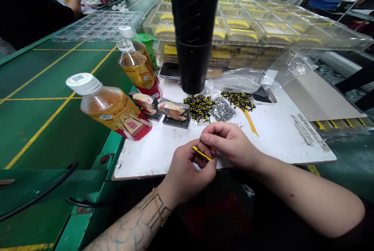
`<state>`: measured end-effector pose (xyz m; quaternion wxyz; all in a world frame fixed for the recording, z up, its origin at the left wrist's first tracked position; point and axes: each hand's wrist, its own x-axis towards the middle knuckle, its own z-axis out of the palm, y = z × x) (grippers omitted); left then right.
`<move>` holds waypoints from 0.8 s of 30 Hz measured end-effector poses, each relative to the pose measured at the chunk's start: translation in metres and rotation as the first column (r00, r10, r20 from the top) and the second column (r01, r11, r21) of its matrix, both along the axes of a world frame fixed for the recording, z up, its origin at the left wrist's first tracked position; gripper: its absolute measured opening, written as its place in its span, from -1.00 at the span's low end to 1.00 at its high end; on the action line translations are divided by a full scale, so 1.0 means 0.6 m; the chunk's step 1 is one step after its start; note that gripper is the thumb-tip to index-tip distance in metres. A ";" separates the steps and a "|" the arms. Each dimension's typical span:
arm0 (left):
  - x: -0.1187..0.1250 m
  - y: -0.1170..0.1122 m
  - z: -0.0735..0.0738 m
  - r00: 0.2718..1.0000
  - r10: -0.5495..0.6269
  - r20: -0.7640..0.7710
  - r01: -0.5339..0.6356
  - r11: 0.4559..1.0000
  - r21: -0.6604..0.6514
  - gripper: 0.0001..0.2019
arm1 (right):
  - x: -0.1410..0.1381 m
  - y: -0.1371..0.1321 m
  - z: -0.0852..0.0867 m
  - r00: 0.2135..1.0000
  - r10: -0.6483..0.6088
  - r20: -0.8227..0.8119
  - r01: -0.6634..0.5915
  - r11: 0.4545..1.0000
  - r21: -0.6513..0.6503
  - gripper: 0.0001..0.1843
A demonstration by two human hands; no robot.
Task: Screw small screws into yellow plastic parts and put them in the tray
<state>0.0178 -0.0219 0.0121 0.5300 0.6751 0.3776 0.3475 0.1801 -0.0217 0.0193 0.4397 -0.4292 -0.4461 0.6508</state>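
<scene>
My left hand (191,169) is closed round a narrow yellow strip-shaped part (201,153), near the front edge of the white board (280,138). Close against it, my right hand (228,142) pinches a tiny dark piece (199,142) at the strip's upper end; its exact kind is too small to tell. Beyond the hands lie a heap of small black and yellow pieces (200,107), a pile of small metal parts (223,109) and a second black and yellow heap (239,100). A black power screwdriver (194,32) hangs point down above the first heap.
Two dark blocks with taped tops (174,111) sit left of the heaps. Drink bottles (113,106) stand at the left. Stacked clear trays (248,29) with yellow parts rise behind. A phone (169,71) lies near them. Another person's arm (74,1) shows at upper left.
</scene>
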 end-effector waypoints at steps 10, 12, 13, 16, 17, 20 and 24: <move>-0.003 0.001 0.000 1.000 -0.019 0.014 0.020 0.998 -0.067 -0.87 | -0.002 -0.002 0.002 1.000 -0.004 0.022 0.003 1.000 0.022 -0.66; -0.003 0.001 -0.003 0.999 -0.029 0.015 0.030 0.997 -0.075 -0.87 | -0.003 -0.003 0.002 1.000 -0.003 0.023 0.002 1.000 0.027 -0.68; -0.003 0.001 -0.004 0.999 -0.033 0.014 0.034 0.996 -0.078 -0.86 | -0.003 -0.003 0.002 1.000 -0.004 0.024 0.003 1.000 0.028 -0.69; -0.003 0.003 -0.005 0.999 -0.038 0.006 0.039 0.995 -0.088 -0.86 | -0.005 -0.004 0.003 1.000 -0.007 0.026 0.007 0.999 0.033 -0.70; -0.003 0.003 -0.005 0.999 -0.042 0.004 0.042 0.995 -0.089 -0.86 | -0.005 -0.004 0.003 1.000 -0.009 0.024 0.008 0.999 0.034 -0.71; -0.004 0.004 -0.003 0.999 -0.049 0.000 0.049 0.996 -0.075 -0.85 | -0.006 -0.005 0.001 1.000 -0.011 -0.001 0.011 1.000 0.025 -0.71; -0.004 0.003 -0.002 0.999 -0.039 -0.009 0.038 0.998 -0.054 -0.85 | -0.007 -0.004 -0.005 0.999 -0.021 -0.026 0.021 1.000 0.010 -0.69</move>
